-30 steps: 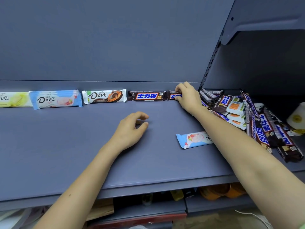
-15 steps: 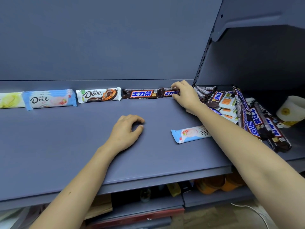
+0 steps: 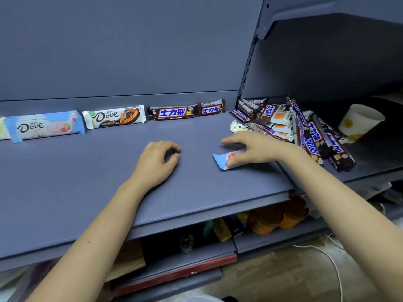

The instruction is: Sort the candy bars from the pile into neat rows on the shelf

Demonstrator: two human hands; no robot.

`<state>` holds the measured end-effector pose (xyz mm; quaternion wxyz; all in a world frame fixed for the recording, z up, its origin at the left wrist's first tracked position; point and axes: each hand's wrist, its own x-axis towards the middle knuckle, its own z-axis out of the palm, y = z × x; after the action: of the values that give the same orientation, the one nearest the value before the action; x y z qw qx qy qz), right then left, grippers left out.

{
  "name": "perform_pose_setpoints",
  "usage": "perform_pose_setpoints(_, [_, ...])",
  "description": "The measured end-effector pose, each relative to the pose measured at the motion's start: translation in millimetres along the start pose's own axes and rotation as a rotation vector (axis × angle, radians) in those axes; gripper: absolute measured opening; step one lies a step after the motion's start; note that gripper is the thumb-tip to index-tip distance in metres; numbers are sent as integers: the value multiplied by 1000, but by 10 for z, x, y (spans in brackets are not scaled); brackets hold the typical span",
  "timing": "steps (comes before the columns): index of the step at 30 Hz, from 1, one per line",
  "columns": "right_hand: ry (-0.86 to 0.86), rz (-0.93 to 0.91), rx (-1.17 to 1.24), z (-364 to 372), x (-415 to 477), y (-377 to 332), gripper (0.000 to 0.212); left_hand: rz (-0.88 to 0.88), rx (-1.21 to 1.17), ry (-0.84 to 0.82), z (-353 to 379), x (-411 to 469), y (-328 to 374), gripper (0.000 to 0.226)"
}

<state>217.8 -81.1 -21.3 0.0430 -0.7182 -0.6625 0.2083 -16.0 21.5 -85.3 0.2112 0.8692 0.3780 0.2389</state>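
Observation:
Along the back of the blue-grey shelf runs a row: a pale bar cut by the left edge, a blue Dove bar, a white-and-brown Dove bar, a long brown Snickers bar and a short Snickers bar. The pile of candy bars lies to the right, on the neighbouring shelf. My right hand lies over a loose light-blue Dove bar near the shelf's middle right, thumb and fingers curled round it. My left hand rests on the shelf, fingers loosely curled, holding nothing.
A white paper cup lies tipped at the far right behind the pile. An upright slotted post divides the two shelf bays. Orange items and other goods sit on the lower shelf below.
My right hand left the short Snickers bar at the row's end and came back toward me onto the loose light-blue Dove bar. My left hand stayed put.

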Motion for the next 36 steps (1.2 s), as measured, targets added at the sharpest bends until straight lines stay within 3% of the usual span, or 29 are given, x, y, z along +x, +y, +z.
perform_pose_setpoints(2, [-11, -13, -72, 77, -59, 12, 69, 2, 2, 9, -4, -8, 11, 19])
perform_pose_setpoints(9, [258, -22, -127, 261, -46, -84, 48, -44, -28, 63, -20, -52, 152, 19])
perform_pose_setpoints(12, [410, -111, -26, 312, -6, -249, 43, -86, -243, 125, -68, -196, 356, 15])
perform_pose_setpoints(14, [541, -128, 156, 324, 27, -454, 37, -149, -443, 105, -104, -307, 463, 14])
perform_pose_setpoints(17, [664, -29, 661, 253, 83, -786, 31, -209, -618, 57, -156, -467, 501, 22])
perform_pose_setpoints(21, [610, 0, 1282, 255, 210, -1102, 23, -264, -647, 51, -241, -687, 506, 18])
perform_pose_setpoints(26, [568, -20, 1696, 465, 279, -1313, 15, -415, -860, 213, -305, -875, 480, 13])
perform_pose_setpoints(30, [494, 33, 1421, 573, 281, -1298, 12, -465, -934, 398, -416, -951, 314, 15])
perform_pose_setpoints(33, [612, -46, 864, 658, 294, -1258, 28, -472, -888, 452, -495, -997, 179, 17])
perform_pose_setpoints(36, [758, -269, 396, 706, 299, -1323, 37, -463, -807, 473, -547, -1022, 105, 17])
